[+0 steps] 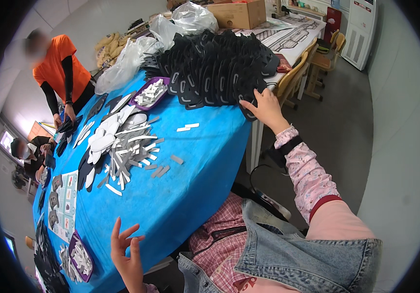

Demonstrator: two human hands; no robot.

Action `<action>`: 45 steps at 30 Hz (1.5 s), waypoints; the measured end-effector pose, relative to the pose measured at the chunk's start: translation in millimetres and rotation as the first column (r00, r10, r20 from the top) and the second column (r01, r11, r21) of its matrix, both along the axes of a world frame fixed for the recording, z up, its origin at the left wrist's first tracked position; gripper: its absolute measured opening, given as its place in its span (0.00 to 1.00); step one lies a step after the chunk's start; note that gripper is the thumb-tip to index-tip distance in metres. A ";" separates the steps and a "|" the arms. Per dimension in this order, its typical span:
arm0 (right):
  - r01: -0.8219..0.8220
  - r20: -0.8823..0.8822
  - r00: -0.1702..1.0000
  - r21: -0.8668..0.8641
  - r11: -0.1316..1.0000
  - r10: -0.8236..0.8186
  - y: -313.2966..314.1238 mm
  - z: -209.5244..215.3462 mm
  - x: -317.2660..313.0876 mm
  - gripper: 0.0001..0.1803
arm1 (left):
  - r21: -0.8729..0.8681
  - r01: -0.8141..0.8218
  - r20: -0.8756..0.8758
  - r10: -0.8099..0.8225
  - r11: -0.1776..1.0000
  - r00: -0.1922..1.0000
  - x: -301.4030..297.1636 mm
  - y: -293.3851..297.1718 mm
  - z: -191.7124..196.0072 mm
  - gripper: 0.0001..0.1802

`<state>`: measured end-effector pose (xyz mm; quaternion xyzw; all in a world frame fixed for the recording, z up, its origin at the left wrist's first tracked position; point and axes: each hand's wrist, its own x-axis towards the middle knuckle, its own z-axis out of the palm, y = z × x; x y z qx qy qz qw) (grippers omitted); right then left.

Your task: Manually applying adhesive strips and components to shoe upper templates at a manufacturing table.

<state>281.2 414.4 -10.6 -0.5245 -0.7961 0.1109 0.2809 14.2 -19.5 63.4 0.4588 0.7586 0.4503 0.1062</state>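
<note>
My right hand [267,110] reaches to the right end of a big pile of black, flat, shaped pieces [209,73]. Its thumb and forefinger are spread apart against a black piece at the pile's edge, and no firm hold shows. Over the near edge of the blue-covered table [190,180], my left hand [128,254] is raised with its fingers apart and nothing in it. Between the hands lies a heap of grey and white strips [131,146] beside white oval pads [103,139]. A few white strips [187,127] lie apart, closer to the black pile.
One purple tray [165,97] of white pieces stands by the black pile, another purple tray [89,273] at the near left. A printed sheet [63,205] lies left. Two people work along the far left side. Wooden chairs [293,78] and a cardboard box [237,14] are beyond.
</note>
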 end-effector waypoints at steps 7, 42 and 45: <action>0.131 0.002 0.991 0.243 0.961 -0.135 43.7 -34.6 -30.7 0.43 | 0.033 0.012 0.058 -0.014 0.999 0.998 12.7 8.1 0.4 0.31; 0.136 -0.372 0.926 0.495 0.858 0.068 201.5 -87.5 -7.5 0.33 | -0.164 0.297 0.015 -0.298 0.941 0.954 2.6 77.5 9.6 0.43; 0.159 -0.396 0.915 0.530 0.833 0.077 185.8 -88.4 -0.7 0.31 | -0.203 0.249 -0.017 -0.257 0.947 0.966 -7.4 72.3 13.8 0.42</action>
